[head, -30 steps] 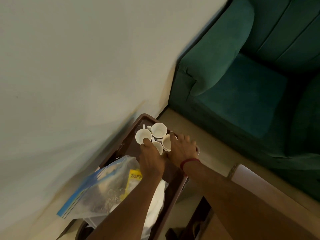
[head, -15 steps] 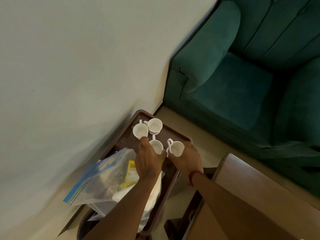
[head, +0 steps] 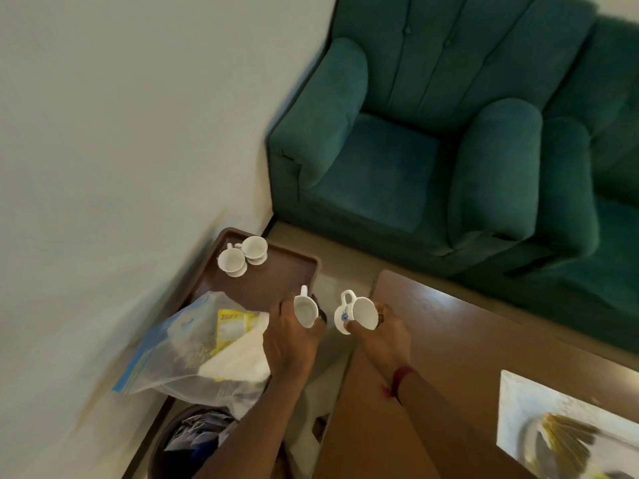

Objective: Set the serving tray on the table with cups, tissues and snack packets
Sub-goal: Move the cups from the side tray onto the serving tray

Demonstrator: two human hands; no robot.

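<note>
A brown serving tray point(head: 290, 267) lies low beside the wall. Two white cups point(head: 242, 257) stand together at its far corner. My left hand point(head: 288, 340) grips a third white cup point(head: 306, 310) over the tray's near right edge. My right hand point(head: 383, 335) holds a fourth white cup point(head: 358, 314) with a small blue mark, in the gap between tray and wooden table point(head: 449, 357). A clear zip bag point(head: 193, 350) with a yellow snack packet point(head: 230, 326) and white tissues point(head: 238, 364) covers the tray's near end.
A green armchair point(head: 415, 150) stands behind the table, another green seat point(head: 615, 133) to its right. A white mat with a plate point(head: 560, 426) lies on the table's near right. A dark bin point(head: 193, 440) sits below the tray. The pale wall point(head: 121, 115) fills the left.
Both hands have lifted a cup each off the tray and drawn them right, toward the table. Two cups stay on the tray. The view has swung right and up.
</note>
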